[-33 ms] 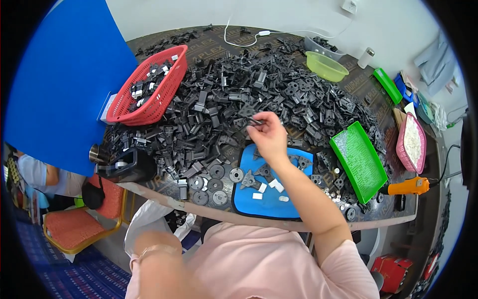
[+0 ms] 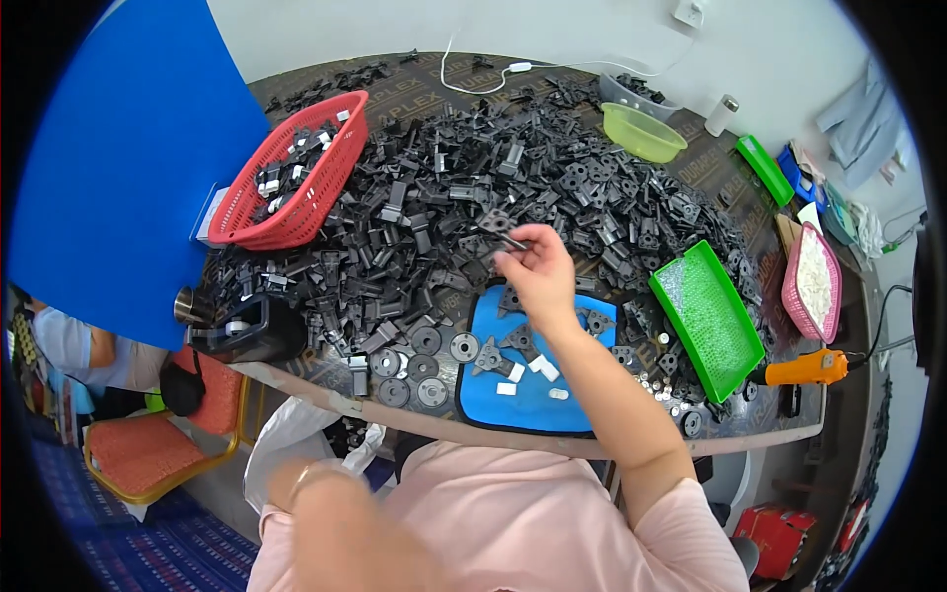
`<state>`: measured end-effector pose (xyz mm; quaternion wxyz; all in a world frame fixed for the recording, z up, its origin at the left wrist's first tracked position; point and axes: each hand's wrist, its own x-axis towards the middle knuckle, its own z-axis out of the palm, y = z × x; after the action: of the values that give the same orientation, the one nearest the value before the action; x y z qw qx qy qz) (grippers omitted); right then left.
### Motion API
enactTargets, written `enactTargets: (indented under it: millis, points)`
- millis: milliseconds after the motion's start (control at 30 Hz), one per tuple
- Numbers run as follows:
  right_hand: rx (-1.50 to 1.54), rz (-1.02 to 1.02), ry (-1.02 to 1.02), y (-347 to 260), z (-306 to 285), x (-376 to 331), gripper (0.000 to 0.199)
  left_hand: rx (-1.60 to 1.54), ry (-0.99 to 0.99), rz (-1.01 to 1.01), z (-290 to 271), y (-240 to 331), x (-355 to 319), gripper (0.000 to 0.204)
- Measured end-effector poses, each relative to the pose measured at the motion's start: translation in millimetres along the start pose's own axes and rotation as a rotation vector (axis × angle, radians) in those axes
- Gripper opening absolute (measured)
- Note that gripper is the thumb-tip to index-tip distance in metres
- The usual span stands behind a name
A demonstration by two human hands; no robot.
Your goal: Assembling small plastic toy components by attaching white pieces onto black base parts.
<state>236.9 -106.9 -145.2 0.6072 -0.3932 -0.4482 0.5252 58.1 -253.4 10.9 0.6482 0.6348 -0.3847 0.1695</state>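
Right hand (image 2: 543,283) pinches a black part (image 2: 510,240); left hand (image 2: 284,483) too blurred to tell; red basket (image 2: 329,183) holds black-and-white pieces (image 2: 298,161).

Black plastic parts (image 2: 464,187), smooth with faint sheen

Black moulded plastic parts (image 2: 424,215) contrast with a bright-blue rectangular mat edged in black (image 2: 533,409) and small white rectangular pieces (image 2: 506,389). A coral-red plastic basket (image 2: 314,202) shows a slotted lattice; a rectangular plastic tray (image 2: 736,306) is vivid green, an oval plastic bowl (image 2: 643,148) yellow-green. The short-sleeved fabric shirt (image 2: 493,513) is plain pale pink, the floor covering (image 2: 187,548) dark blue with paler patterned rows.
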Motion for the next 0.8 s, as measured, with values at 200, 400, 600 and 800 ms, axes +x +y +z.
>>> enactTargets:
  millis: [200, 400, 600, 800]
  points:
    - [0.25, 0.138, -0.016, -45, -17, -59, 0.033, 0.371, 1.742, -0.37, -13, -89, -71, 0.029]
    - [0.127, -0.005, -0.042, -47, -24, -91, 0.029, -0.115, 1.658, -0.261, -29, -106, -67, 0.039]
    - [0.003, 0.034, -0.155, -85, -61, -109, 0.021, -0.335, 1.664, -0.317, -27, -110, -58, 0.042]
    - [-0.356, 0.164, -0.344, -80, -70, -127, 0.023, -0.383, 1.59, -0.412, -24, -116, -48, 0.05]
